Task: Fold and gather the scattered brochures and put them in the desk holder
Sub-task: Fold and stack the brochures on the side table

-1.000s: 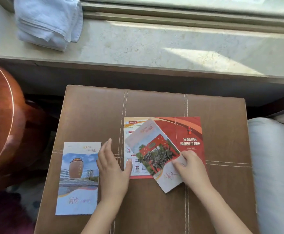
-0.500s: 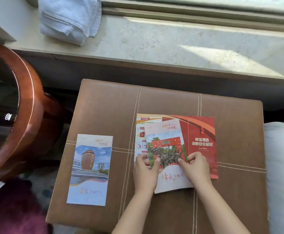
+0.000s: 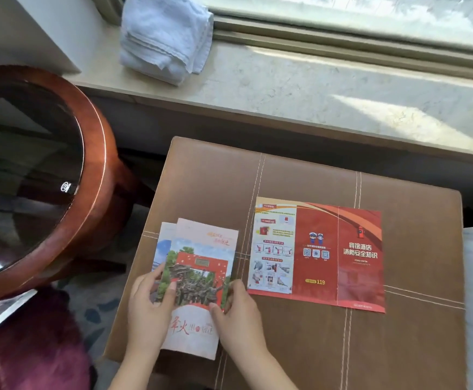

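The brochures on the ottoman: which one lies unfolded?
The red fire-safety brochure, alone on the right, three panels showing. The red-gate brochure and the blue one beneath it are folded.

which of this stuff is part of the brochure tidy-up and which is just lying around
Job: gate brochure, blue brochure under it, unfolded red leaflet.
Lying about: towel, round table.

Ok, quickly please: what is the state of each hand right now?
Left hand: pinches the left edge of the red gate brochure.
Right hand: pinches its right edge.
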Demonstrator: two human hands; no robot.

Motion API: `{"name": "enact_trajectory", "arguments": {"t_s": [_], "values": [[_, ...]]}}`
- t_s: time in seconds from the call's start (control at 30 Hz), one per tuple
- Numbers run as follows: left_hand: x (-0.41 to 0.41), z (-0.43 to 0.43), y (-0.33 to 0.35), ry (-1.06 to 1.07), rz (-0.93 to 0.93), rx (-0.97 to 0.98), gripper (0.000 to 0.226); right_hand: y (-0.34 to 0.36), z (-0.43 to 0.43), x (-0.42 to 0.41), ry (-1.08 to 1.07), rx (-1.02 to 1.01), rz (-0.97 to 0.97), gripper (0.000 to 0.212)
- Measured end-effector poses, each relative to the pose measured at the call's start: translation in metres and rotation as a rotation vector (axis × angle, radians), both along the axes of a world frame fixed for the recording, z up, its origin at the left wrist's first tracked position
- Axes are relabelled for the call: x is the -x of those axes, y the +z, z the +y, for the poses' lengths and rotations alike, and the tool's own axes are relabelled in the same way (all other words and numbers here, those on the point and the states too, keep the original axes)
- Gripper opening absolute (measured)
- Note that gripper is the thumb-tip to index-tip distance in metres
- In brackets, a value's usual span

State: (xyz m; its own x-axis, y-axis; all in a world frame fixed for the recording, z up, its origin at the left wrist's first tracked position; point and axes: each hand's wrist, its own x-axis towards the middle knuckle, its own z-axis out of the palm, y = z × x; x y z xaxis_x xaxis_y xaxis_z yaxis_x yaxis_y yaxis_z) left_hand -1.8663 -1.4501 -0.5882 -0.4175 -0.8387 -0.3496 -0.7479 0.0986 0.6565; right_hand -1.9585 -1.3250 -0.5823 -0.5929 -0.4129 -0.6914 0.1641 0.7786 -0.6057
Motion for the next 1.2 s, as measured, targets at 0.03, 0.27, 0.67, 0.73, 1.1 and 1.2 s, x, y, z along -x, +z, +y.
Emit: {"name": "enact_trajectory", "arguments": {"t_s": [0.03, 0.27, 0.67, 0.73, 1.1, 1.2], "values": [[-0.009, -0.005, -0.004, 0.023, -0.021, 0.014, 0.038, -0.003, -0.011, -0.006, 0.028, -0.023, -0.013, 0.023], [-0.027, -0.022, -0.036, 0.148, -0.067, 0.037, 0.04, -0.02, -0.049, -0.028, -0.001, -0.146, 0.172, 0.058], [0.001, -0.038, -0.043, 0.02, -0.061, 0.074, 0.042, -0.026, -0.056, -0.035, -0.16, -0.125, 0.232, 0.055], [0.008, -0.04, -0.043, -0.02, -0.067, 0.096, 0.043, -0.028, -0.054, -0.026, -0.172, -0.088, 0.225, 0.055], [0.045, -0.014, -0.021, -0.124, -0.12, 0.255, 0.041, -0.015, 0.043, 0.058, -0.578, 0.092, 0.452, 0.02], [0.082, 0.027, -0.01, -0.34, 0.042, 0.156, 0.036, -0.019, 0.11, 0.108, -0.77, -0.133, 0.572, 0.023]]}}
